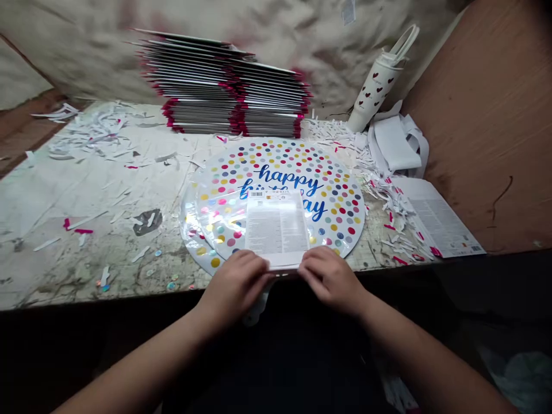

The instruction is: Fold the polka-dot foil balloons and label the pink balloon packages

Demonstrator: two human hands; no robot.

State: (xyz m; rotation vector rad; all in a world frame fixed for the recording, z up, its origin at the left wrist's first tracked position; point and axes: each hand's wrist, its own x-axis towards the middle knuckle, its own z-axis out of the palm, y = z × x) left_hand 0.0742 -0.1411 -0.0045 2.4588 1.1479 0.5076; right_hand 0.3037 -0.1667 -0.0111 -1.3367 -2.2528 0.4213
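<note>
A flat round foil balloon (332, 190) with coloured dots and blue "happy birthday" lettering lies at the table's near edge. A white printed card (276, 227) with a barcode rests on top of it. My left hand (235, 284) pinches the card's near left corner and my right hand (330, 276) pinches its near right corner, both at the table's edge. The balloon's lower rim is hidden under my hands.
Two tall stacks of packed flat items (228, 92) with pink edges stand at the back. A white bottle with hearts (375, 86) leans at the back right beside white paper strips (397, 144). A printed sheet (440, 218) lies right. Paper scraps (95, 126) litter the table.
</note>
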